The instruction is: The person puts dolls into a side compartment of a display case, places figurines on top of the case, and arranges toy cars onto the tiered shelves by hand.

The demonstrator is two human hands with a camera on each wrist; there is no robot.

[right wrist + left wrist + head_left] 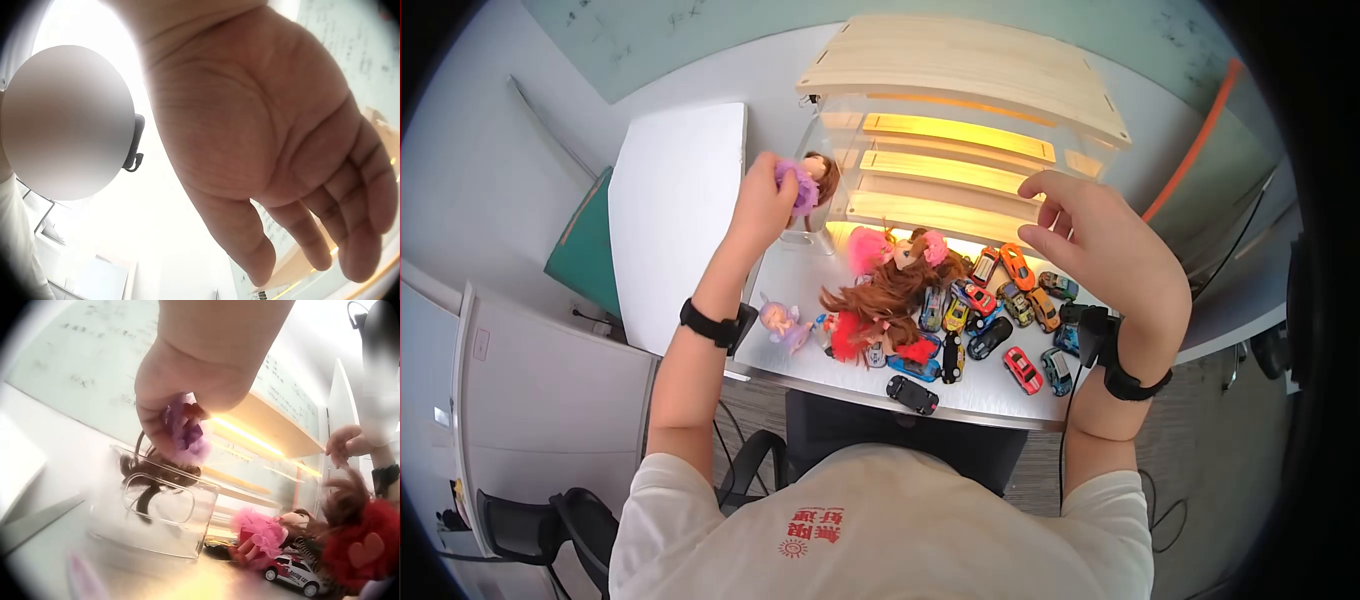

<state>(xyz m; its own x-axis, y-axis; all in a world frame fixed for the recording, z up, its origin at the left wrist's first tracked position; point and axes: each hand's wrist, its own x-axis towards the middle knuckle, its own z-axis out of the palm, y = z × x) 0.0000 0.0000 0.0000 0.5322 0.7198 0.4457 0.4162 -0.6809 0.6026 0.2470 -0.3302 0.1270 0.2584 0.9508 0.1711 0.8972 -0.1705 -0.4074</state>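
My left hand (768, 198) grips a brown-haired doll in a purple dress (804, 190) at the left end of the wooden shelf unit. In the left wrist view, that hand (187, 394) holds the purple dress (186, 434), and the doll's brown hair (150, 475) hangs at a clear plastic box (112, 512). Whether the hair is inside or behind the clear wall I cannot tell. Raised in front of the shelves' right side, my right hand (1090, 225) holds nothing; its fingers are loosely bent, and the right wrist view shows its bare palm (262, 137).
A lit wooden shelf unit (970, 75) stands at the table's back. Several toy cars (1022, 370) lie at the right of the table (840, 372). Dolls with pink (868, 250) and red dresses (846, 338) lie mid-table, and a small lilac doll (784, 326) at the left.
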